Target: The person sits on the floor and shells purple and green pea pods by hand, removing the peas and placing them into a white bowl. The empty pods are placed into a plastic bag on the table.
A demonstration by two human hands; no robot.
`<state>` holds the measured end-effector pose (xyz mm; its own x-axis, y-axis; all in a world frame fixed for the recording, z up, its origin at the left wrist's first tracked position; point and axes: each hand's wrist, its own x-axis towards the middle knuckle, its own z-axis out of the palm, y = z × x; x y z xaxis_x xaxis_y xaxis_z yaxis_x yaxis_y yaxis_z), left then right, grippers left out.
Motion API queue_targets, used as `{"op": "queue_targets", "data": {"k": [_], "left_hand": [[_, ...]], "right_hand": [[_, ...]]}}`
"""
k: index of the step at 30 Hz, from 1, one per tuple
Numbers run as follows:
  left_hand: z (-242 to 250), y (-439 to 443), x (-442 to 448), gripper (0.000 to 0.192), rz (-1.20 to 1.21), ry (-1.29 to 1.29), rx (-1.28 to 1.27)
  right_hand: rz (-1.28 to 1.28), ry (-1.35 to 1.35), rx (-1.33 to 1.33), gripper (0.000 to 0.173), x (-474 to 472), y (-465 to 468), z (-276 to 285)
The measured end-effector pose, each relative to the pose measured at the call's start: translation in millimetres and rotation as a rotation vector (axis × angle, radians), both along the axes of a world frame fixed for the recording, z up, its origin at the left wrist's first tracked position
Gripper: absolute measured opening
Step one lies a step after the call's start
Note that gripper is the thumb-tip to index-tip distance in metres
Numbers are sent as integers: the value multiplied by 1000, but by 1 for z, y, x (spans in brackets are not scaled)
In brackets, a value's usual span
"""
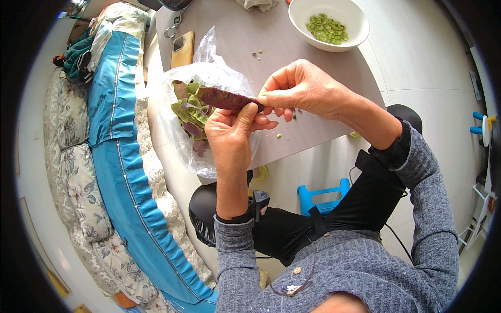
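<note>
A dark purple bean pod (225,98) lies across my left hand (231,131), held between its thumb and fingers above the table edge. The thumb and index finger of my right hand (303,92) pinch the pod's right tip. Beneath the pod's left end, a clear plastic bag (231,74) lies spread on the table, holding a heap of green and purple pods (191,113). At the far right of the table, a white bowl (295,15) contains shelled green beans (328,29). Whether the pod has been split cannot be seen.
The grey table (313,62) carries a gold phone (182,49), a wristwatch (173,26), a cloth (258,3) and scattered bean scraps (256,54). A floral sofa with a blue cover (117,129) runs along the left. Below the table edge is a blue plastic stool (323,195).
</note>
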<state>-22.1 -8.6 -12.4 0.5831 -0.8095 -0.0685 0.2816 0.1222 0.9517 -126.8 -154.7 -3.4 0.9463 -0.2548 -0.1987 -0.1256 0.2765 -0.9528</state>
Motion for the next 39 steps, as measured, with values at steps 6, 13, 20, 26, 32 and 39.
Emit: {"op": "queue_targets", "data": {"k": [6, 13, 20, 26, 32, 39], "left_hand": [[-1, 1, 2, 12, -17, 24, 12], [-3, 0, 2, 12, -46, 32, 34], [-5, -1, 3, 10, -75, 86, 40], [-4, -2, -1, 10, -102, 60, 99], [3, -3, -3, 14, -85, 29, 111], [5, 1, 5, 9, 71, -101, -37]], "right_hand": [[10, 14, -54, 24, 0, 1, -1], [-21, -98, -73, 26, 0, 2, -6], [3, -73, -128, 27, -1, 1, -4], [-68, -128, -374, 18, -2, 0, 0], [-133, -126, -513, 17, -1, 1, 2], [-53, -107, -360, 17, 1, 6, 3]]}}
